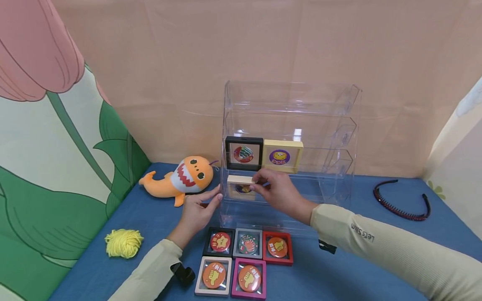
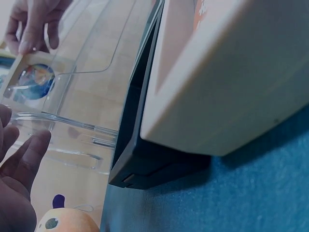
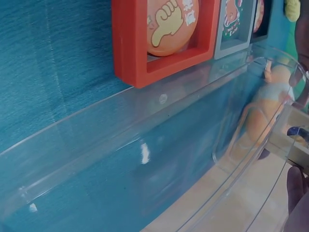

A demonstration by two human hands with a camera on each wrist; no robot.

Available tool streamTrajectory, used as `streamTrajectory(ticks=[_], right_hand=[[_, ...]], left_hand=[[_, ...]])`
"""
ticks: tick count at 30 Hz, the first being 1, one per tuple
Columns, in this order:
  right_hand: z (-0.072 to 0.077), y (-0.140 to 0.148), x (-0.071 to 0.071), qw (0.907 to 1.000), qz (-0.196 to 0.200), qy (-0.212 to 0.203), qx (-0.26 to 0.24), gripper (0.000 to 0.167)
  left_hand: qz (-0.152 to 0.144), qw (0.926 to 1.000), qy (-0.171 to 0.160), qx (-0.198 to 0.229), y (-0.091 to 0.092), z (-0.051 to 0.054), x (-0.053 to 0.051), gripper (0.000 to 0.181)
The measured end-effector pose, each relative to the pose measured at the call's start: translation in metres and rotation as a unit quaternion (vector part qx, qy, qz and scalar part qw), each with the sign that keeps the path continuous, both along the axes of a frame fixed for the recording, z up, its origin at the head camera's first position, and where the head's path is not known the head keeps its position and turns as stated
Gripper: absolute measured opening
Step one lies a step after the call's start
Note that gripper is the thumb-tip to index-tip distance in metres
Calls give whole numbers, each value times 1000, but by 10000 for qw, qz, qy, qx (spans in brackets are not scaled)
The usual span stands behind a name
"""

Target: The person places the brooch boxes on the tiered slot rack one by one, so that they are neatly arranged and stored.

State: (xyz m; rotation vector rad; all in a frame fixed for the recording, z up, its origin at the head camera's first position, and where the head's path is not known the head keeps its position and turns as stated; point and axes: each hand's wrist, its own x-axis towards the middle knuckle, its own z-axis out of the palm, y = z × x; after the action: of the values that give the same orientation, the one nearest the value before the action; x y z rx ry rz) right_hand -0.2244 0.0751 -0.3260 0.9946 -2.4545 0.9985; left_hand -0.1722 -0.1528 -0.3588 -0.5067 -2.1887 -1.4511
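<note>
Right hand [image 1: 278,190] pinching cream frame [image 1: 239,179], apparently seating it in clear rack [image 1: 290,109]; left hand [image 1: 197,212], fingers spread. Next move probably needs level release.

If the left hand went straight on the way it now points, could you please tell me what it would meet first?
Most likely the left side of the clear rack; the left hand has its fingers close to that edge, though whether they touch it is unclear.

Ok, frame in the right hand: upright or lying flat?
Upright. In the head view, the beige frame faces forward, top edge roughly level, pinched by the right hand.
</note>
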Motion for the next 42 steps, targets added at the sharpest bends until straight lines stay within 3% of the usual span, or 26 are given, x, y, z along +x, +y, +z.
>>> streamTrajectory(ticks=[10, 17, 24, 29, 33, 37, 40, 42], right_hand=[[2, -5, 0, 9999, 73, -105, 36, 9], [3, -7, -1, 9998, -26, -162, 133, 13], [2, -5, 0, 9996, -31, -250, 99, 16], [-1, 6, 4, 9993, -210, -208, 207, 20], [-3, 23, 12, 9988, -274, 146, 387, 23], [-9, 44, 30, 9962, -160, 492, 695, 22], [-16, 58, 48, 9943, 51, 463, 957, 21], [-22, 66, 60, 9930, 210, 275, 1126, 21]], left_hand=[[-37, 9997, 165, 164, 0, -5, -2, 31], [-22, 10000, -39, 49, -1, -2, -1, 32], [-39, 9999, 29, 124, -12, -30, -22, 34], [-96, 9998, 66, 151, -13, -33, -22, 35], [-121, 9997, 98, 179, -13, -33, -23, 34], [-124, 9998, 53, 152, -12, -31, -23, 34], [-64, 9999, -50, 109, -11, -28, -21, 34], [-28, 10000, -48, 56, -9, -21, -15, 33]])
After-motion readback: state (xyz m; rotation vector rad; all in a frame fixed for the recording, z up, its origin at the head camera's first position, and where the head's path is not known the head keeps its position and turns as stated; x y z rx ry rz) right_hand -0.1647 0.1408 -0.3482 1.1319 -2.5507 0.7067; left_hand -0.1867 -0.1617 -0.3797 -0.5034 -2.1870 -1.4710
